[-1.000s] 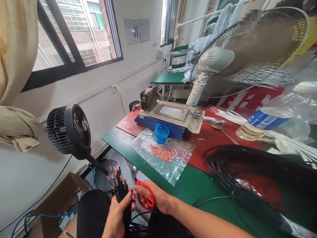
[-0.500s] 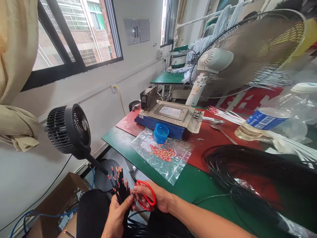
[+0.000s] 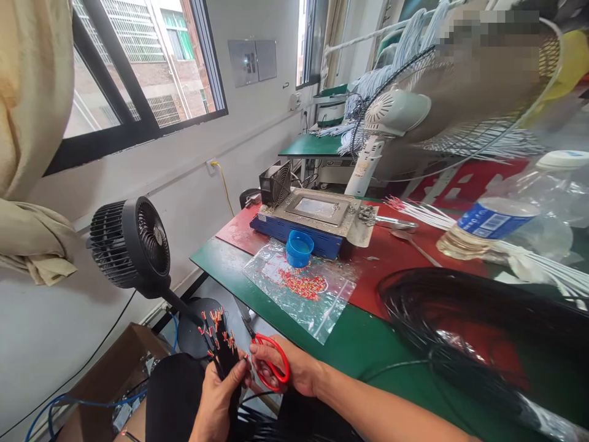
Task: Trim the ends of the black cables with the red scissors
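Beside the table [image 3: 363, 344], black cables [image 3: 223, 353] near-upright, pointing up, left hand [image 3: 218, 398] clasping them, right hand [image 3: 298, 366] gripping scissors [image 3: 286, 363]

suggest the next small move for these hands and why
Probably tease apart the cable tip by the left hand: the right hand has fingers close to it, the scissors point away from it, and the bundle shows many splayed ends.
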### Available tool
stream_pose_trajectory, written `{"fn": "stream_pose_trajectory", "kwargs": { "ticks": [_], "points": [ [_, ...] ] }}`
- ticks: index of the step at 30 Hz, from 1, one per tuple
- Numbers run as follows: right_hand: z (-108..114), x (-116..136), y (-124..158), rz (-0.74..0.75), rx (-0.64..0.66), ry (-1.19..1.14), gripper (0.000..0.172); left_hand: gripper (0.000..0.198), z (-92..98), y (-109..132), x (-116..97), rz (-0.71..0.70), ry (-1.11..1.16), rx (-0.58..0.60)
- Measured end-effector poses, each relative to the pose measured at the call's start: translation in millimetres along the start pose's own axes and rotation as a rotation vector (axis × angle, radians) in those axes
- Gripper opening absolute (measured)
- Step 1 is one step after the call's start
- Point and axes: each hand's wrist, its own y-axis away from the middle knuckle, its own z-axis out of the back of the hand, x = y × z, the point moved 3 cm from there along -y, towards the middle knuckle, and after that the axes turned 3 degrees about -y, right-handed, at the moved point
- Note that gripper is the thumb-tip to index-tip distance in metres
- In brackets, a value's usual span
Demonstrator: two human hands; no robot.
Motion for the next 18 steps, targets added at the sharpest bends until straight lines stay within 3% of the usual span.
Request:
{"fn": "stream_pose_trajectory", "kwargs": {
  "ticks": [13,15,18],
  "points": [
    [-4,1,2,0.021,-0.011,0.13,0.049,0.032,4.4,-4,12,0.005,0.047,-0.099],
    [-4,5,5,0.093,-0.051,0.223,0.048,0.033,7.4,-6,15,0.057,0.079,-0.125],
    [-4,13,10,0.409,-0.181,0.594,0.038,0.032,9.8,-7,18,0.187,0.209,-0.122]
  ]
}}
